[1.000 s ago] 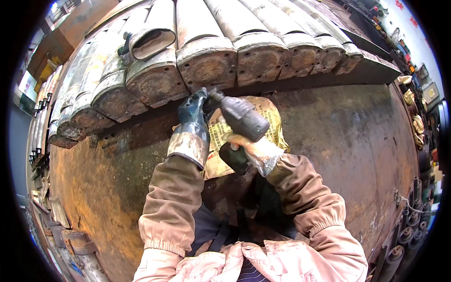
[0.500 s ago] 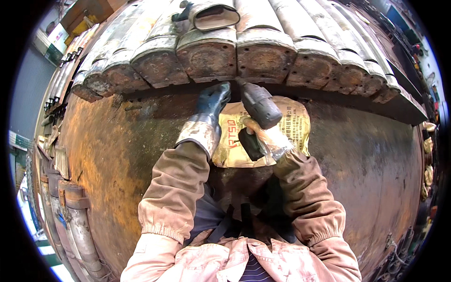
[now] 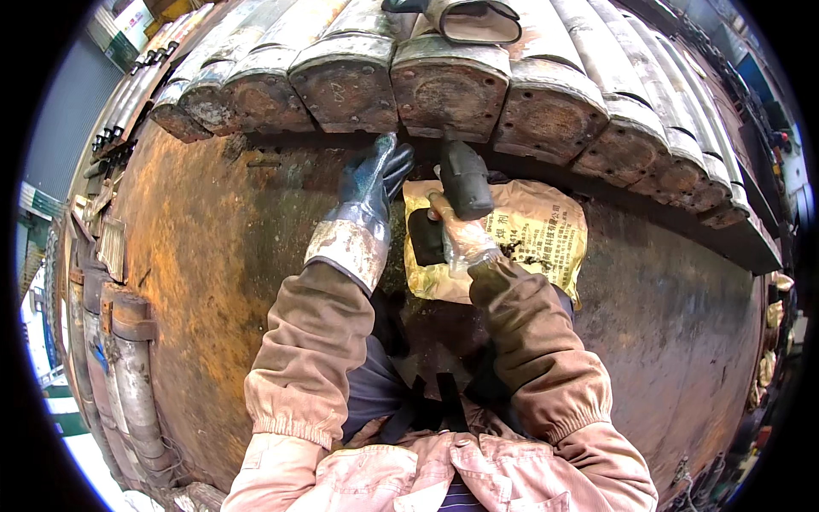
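Note:
A dark cordless power drill (image 3: 466, 179) is gripped in my right hand (image 3: 461, 229), which seems to wear a thin, clear plastic glove. The drill's nose points at the lower edge of a rusty square end plate (image 3: 450, 98) on one of the steel cylinders; whether it touches is unclear. My left hand (image 3: 368, 183), in a blue work glove with a dirty white cuff, is just below the joint between two end plates. Its fingers are apart and I see nothing in them. Under the drill lies a yellow printed paper sack (image 3: 546, 230).
Heavy grey cylinders (image 3: 358, 17) stand side by side across the far side, on a dark steel beam (image 3: 648, 200). A spare glove (image 3: 479, 23) lies on top of them. The rusty steel plate (image 3: 196, 282) spreads below. Another thick cylinder (image 3: 136, 375) sits at the left edge.
The view has turned, so the cylinders sit further right and tilted. The drill now points at the end plate left of its former spot. My left fingers have spread from a closed shape.

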`<state>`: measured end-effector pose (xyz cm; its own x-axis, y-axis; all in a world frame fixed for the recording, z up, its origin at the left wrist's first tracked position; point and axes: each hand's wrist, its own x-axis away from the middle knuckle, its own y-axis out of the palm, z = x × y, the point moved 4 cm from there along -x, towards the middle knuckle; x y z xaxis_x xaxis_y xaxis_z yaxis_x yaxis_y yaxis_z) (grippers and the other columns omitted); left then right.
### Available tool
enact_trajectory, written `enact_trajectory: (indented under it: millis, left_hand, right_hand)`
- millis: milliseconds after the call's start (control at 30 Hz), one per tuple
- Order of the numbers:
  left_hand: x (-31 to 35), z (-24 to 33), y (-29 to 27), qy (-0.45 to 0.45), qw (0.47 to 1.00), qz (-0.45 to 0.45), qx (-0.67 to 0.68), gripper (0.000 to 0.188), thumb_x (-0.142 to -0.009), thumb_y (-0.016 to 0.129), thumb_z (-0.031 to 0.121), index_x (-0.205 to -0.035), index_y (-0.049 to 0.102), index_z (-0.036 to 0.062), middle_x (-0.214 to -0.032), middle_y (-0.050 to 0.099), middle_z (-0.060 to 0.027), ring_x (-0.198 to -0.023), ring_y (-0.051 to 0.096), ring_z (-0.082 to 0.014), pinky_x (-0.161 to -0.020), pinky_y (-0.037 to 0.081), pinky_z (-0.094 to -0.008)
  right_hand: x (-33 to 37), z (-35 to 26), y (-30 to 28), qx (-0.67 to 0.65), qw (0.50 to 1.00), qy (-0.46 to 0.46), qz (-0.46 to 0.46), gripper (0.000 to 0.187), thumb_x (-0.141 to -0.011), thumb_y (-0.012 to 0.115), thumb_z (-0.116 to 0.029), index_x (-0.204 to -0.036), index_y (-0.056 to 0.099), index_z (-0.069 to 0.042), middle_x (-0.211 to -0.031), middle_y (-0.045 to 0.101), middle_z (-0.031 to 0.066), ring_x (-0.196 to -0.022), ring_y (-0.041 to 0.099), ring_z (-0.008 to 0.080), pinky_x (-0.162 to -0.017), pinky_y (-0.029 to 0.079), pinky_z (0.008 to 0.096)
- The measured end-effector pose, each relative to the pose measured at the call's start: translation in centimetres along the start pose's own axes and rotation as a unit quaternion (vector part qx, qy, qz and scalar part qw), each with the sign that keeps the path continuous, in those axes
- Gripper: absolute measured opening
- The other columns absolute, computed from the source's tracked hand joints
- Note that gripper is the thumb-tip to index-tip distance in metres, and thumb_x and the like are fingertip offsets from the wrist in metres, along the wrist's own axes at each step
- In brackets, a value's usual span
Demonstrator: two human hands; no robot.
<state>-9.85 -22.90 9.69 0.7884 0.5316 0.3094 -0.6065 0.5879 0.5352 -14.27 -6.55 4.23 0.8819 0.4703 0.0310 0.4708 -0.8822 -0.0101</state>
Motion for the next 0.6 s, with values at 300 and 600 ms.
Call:
enact_trajectory:
  millis: [300, 600]
  left_hand:
    - [-1.1, 0.3, -2.4, 0.0, 0.998, 0.039, 0.047, 0.035, -0.085, 0.077, 0.018, -0.107, 0.056, 0.0015, -0.117, 0.066, -0.0203, -0.101, 0.069, -0.0372, -0.088, 0.06, -0.0448]
    - [0.4, 0.6, -0.5, -0.014, 0.999, 0.047, 0.007, 0.043, -0.085, 0.078, 0.029, -0.113, 0.062, 0.001, -0.112, 0.069, -0.021, -0.101, 0.07, -0.0316, -0.092, 0.055, -0.04]
  right_hand:
    - [-3.9, 10.3, 3.3, -0.685, 0.725, 0.07, -0.025, 0.037, -0.094, 0.058, -0.041, -0.107, 0.062, -0.007, -0.097, 0.065, 0.0039, -0.088, 0.063, 0.0177, -0.084, 0.054, 0.0338]
    - [-3.8, 11.8, 4.0, -0.76, 0.637, 0.063, -0.111, 0.036, -0.096, 0.056, -0.039, -0.108, 0.062, -0.006, -0.096, 0.064, 0.0035, -0.087, 0.062, 0.0177, -0.083, 0.054, 0.0335]
